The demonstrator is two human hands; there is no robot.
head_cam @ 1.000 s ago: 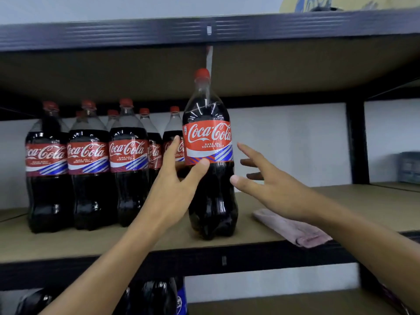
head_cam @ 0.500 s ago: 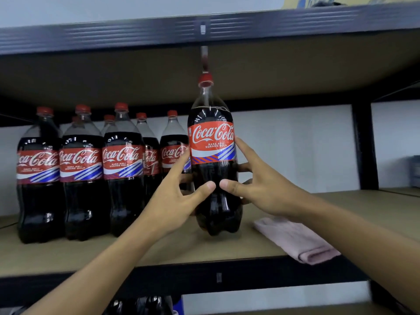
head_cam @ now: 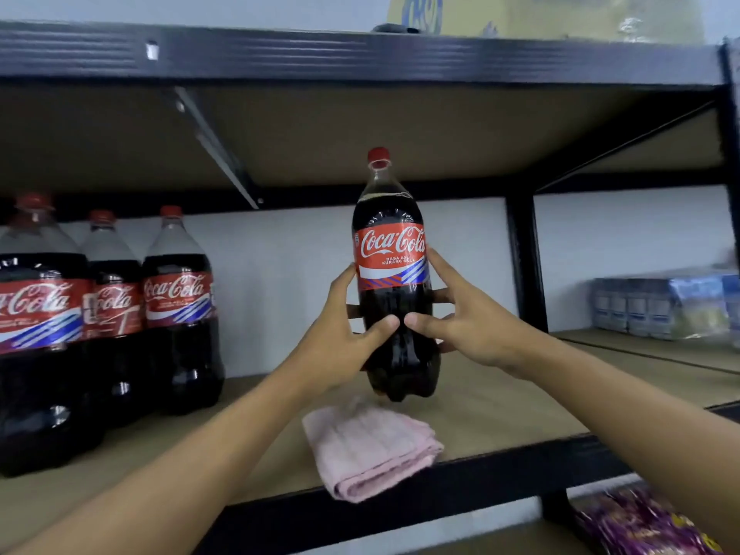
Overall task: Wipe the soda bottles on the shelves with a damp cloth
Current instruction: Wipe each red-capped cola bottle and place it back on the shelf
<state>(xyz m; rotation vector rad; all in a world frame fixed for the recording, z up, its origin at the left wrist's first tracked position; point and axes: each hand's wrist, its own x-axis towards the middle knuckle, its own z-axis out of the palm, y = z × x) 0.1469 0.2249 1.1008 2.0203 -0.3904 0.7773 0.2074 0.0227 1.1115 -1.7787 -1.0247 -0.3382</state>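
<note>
A large cola bottle (head_cam: 390, 218) with a red cap and red label stands upright between both my hands. My left hand (head_cam: 334, 346) grips its left side and my right hand (head_cam: 472, 326) grips its right side, thumbs nearly touching on the front. Its base hovers at or just above the shelf board (head_cam: 520, 414); I cannot tell if it touches. A folded pink cloth (head_cam: 368, 446) lies on the shelf's front edge, just below the bottle. Several more cola bottles (head_cam: 176, 314) stand grouped at the left.
The black metal shelf frame has an upright post (head_cam: 524, 258) right of the bottle and an upper shelf (head_cam: 360, 58) close above. Boxed drink packs (head_cam: 656, 306) sit on the neighbouring shelf at the right. Purple packets (head_cam: 640, 522) lie on the lower shelf.
My right hand closed onto the bottle, joining my left. Both hands carried it rightward, away from the bottle group, to above the pink cloth. The view swung right.
</note>
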